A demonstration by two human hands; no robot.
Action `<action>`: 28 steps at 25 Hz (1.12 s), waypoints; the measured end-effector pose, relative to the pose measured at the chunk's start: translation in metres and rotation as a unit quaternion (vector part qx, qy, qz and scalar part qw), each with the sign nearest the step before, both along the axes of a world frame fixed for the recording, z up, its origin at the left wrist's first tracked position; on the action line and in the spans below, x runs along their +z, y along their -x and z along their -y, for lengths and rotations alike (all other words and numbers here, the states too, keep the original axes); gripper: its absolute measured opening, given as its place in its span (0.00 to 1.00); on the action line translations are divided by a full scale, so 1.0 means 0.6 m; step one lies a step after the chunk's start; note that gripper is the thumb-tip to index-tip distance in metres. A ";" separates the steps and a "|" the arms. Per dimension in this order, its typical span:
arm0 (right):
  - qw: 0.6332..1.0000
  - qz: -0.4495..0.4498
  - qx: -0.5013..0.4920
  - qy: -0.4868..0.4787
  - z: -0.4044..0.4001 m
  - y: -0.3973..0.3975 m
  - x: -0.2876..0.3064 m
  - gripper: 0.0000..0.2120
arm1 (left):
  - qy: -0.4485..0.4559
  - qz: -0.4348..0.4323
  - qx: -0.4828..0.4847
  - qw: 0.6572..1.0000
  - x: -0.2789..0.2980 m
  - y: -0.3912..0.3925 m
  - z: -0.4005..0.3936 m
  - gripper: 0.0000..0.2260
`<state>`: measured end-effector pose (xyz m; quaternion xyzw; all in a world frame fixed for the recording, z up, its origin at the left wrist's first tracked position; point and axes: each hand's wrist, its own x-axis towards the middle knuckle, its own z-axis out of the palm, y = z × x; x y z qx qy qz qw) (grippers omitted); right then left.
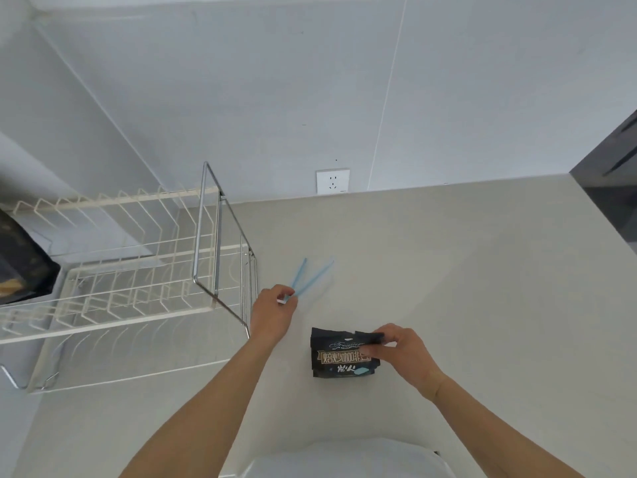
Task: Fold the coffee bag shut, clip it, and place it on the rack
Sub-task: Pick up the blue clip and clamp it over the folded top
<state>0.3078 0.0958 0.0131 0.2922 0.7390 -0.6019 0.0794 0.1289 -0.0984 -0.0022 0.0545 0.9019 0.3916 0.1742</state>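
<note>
under right hand (pixel 406 353) fingertips, coffee bag (pixel 341 357) folded top

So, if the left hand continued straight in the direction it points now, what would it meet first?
Probably nothing but bare counter, then the wall. The left hand points up and right, holding the open blue clip; the rack stays to its left. Depth is unclear.

The coffee bag (pixel 339 357) looks like glossy black foil with printed lettering. The clip (pixel 310 279) is translucent blue plastic. The rack (pixel 138 270) is cream-coated wire with a polished bare-metal frame. The desk (pixel 448 270) is smooth, matt and pale beige.
</note>
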 end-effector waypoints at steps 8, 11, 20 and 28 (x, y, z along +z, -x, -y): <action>0.996 -0.012 -0.071 0.059 0.015 -0.017 0.010 0.04 | -0.168 0.009 -0.012 0.986 0.087 -0.104 0.084 0.04; 0.993 -0.029 -0.090 0.074 0.018 -0.022 0.012 0.05 | -0.154 -0.012 -0.064 0.986 0.095 -0.124 0.112 0.06; 0.991 -0.033 -0.101 0.079 0.020 -0.029 0.013 0.07 | -0.159 0.020 -0.037 0.986 0.069 -0.152 0.105 0.11; 0.992 -0.030 -0.091 0.084 0.017 -0.035 -0.004 0.08 | -0.187 0.045 -0.023 0.981 0.051 -0.162 0.084 0.09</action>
